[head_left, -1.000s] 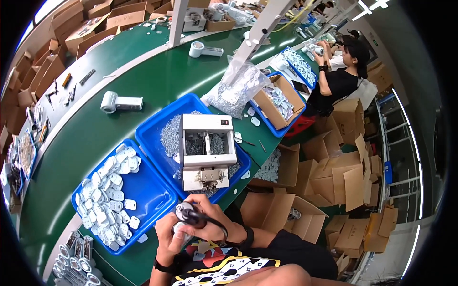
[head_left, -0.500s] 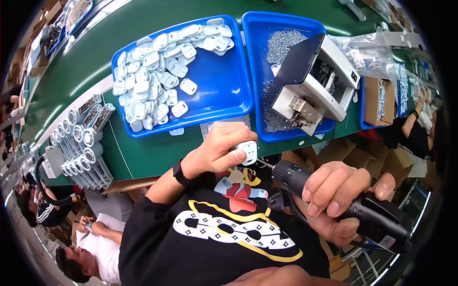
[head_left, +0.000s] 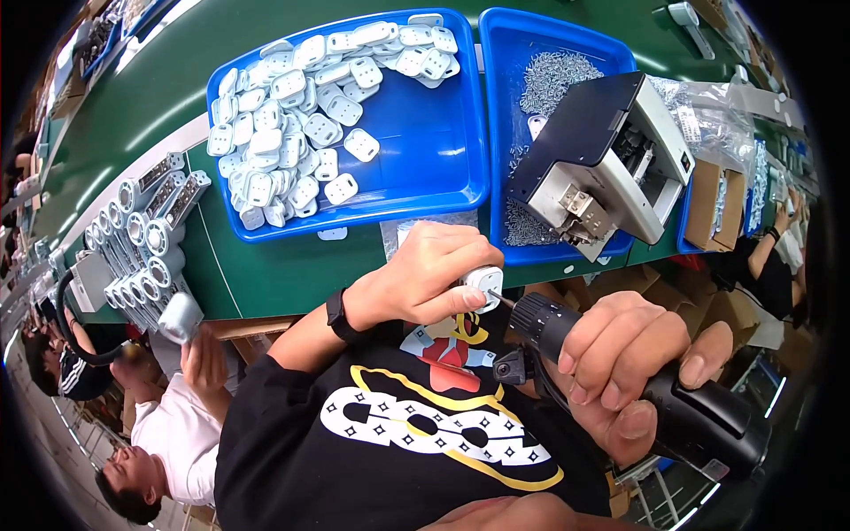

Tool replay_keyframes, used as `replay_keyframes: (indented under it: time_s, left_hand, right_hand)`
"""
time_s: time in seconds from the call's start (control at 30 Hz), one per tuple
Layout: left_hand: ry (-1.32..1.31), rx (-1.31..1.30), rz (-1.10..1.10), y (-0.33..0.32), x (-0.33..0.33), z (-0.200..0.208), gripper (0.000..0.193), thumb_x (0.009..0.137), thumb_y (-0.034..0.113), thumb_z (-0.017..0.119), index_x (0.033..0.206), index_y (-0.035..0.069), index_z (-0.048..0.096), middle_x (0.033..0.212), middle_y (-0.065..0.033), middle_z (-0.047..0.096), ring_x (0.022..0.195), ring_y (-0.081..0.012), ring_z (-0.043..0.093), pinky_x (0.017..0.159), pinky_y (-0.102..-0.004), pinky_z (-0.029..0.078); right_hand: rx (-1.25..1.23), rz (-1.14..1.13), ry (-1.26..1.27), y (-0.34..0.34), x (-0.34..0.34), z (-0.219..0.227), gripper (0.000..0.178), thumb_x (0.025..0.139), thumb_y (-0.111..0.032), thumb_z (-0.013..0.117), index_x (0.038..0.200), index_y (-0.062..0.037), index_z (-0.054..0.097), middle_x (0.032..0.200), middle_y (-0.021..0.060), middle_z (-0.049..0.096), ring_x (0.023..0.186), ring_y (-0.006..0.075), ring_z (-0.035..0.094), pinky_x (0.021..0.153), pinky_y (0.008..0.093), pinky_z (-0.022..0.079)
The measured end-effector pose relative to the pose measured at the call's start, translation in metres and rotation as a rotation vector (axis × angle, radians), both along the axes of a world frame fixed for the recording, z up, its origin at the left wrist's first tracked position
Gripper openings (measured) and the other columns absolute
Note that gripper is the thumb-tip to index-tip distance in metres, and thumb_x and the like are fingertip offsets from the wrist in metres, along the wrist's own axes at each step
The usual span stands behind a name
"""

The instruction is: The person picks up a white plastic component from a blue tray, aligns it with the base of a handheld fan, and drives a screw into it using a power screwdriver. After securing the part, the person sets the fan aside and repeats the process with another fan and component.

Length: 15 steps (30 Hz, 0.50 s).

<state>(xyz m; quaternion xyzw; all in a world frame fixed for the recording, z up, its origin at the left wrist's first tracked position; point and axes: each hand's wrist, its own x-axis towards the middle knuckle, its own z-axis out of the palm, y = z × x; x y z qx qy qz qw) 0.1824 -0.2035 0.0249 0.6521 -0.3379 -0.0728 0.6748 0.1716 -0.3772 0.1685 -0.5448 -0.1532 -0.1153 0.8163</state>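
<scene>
My left hand [head_left: 429,274] is closed around a white rounded plastic plate [head_left: 482,280] with small holes, pinched between thumb and fingers above my lap. Part of that piece is hidden behind the thumb. In my right hand [head_left: 624,363] lies a black electric screwdriver [head_left: 542,322], gripped round its body and pointing left. Its thin bit reaches the face of the plate by the lower right side; whether it sits in a hole I cannot tell.
Beyond my left hand is a blue tray [head_left: 416,177] of white plates. Right of it, a screw feeder [head_left: 575,142] stands in another blue tray [head_left: 496,53] with loose screws [head_left: 553,84]. Grey metal arms [head_left: 146,230] are lined up left, where a co-worker's hand [head_left: 205,361] is near one. A cardboard box [head_left: 726,208] stands right.
The screwdriver bit and the plate have come together, where a small gap showed before. At left, the co-worker has reached up to a grey part. The whole view has shifted slightly.
</scene>
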Motion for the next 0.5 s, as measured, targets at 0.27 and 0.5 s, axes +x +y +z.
replay_keyframes:
  time_s: [0.27, 0.5]
  left_hand:
    - [0.005, -0.006, -0.018, 0.000, 0.001, 0.001, 0.047, 0.097, 0.047, 0.053, 0.096, 0.000, 0.062, 0.073, -0.0122, 0.058, 0.064, -0.0316, 0.059, 0.057, -0.0396, 0.046]
    - [0.043, 0.016, 0.003, 0.002, -0.004, -0.002, 0.050, 0.097, 0.049, 0.051, 0.096, 0.000, 0.063, 0.073, -0.0118, 0.058, 0.063, -0.0303, 0.059, 0.056, -0.0386, 0.045]
  right_hand:
    - [0.094, -0.114, -0.101, -0.002, -0.019, -0.013, 0.043, 0.084, -0.008, 0.072, 0.114, -0.0086, 0.041, 0.072, 0.0033, 0.056, 0.051, 0.0130, 0.055, 0.052, 0.0279, 0.054]
    - [-0.165, -0.620, -0.218, -0.011, 0.007, -0.026, 0.037, 0.085, -0.006, 0.064, 0.116, -0.0061, 0.044, 0.072, 0.0061, 0.054, 0.050, 0.0154, 0.051, 0.051, 0.0338, 0.047]
